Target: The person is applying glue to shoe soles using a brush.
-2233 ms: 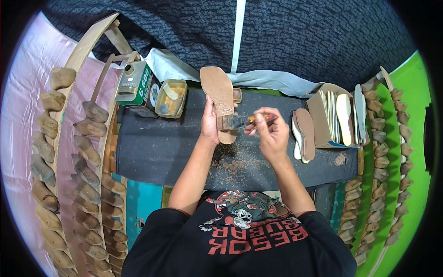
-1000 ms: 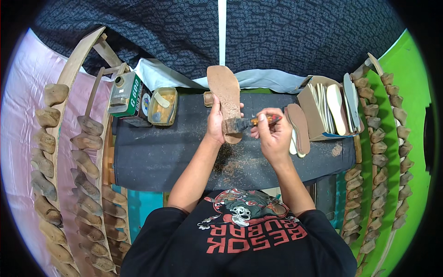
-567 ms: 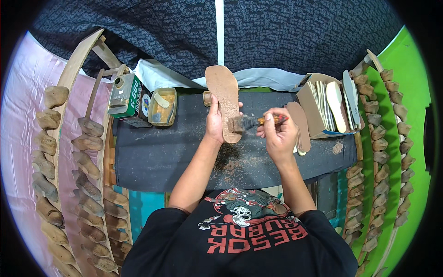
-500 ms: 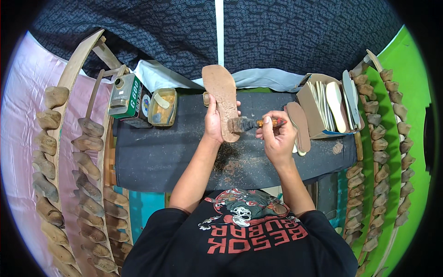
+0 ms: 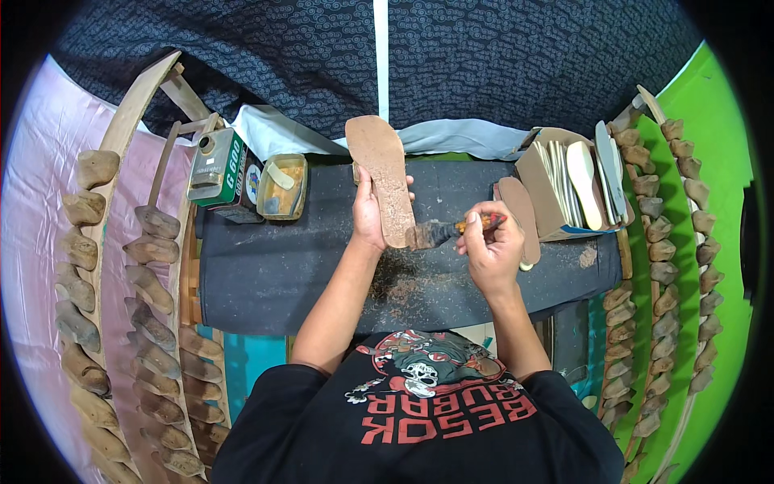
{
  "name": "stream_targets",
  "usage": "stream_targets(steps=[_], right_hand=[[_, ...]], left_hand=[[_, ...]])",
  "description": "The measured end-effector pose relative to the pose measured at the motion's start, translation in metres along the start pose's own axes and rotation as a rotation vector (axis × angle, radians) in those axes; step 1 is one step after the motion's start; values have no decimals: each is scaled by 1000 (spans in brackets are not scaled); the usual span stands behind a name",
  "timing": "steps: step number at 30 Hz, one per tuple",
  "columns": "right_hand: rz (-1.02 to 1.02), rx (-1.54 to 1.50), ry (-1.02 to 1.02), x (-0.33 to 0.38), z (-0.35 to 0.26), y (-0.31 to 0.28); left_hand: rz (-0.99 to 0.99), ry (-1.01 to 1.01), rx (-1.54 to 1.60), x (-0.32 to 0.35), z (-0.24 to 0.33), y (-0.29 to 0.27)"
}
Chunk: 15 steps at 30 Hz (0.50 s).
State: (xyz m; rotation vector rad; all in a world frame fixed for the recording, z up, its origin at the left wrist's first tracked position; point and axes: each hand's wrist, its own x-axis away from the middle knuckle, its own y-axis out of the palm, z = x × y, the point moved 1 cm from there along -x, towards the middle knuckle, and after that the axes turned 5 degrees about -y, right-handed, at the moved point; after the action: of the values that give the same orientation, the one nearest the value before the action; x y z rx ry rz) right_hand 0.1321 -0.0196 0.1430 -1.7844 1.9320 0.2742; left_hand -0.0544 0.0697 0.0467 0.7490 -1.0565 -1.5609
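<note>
Left hand [image 5: 369,211] gripping long tan shoe sole [image 5: 384,179]; right hand [image 5: 493,250] pinching orange-handled brush [image 5: 451,231], bristles touching sole's near end.

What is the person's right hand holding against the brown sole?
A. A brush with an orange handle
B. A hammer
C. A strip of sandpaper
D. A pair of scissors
A: the right hand grips a brush by its orange handle, and the dark bristles touch the lower end of the brown sole, which the left hand holds up over the dark work table.
</note>
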Motion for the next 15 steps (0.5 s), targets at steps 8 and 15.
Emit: stream_targets(steps=[8,15], right_hand=[[105,47,-70,-7,-5,7],[45,58,-48,2,-10,5]], left_hand=[[-73,-35,78,1,-2,5],[-8,-37,31,-2,-1,2]])
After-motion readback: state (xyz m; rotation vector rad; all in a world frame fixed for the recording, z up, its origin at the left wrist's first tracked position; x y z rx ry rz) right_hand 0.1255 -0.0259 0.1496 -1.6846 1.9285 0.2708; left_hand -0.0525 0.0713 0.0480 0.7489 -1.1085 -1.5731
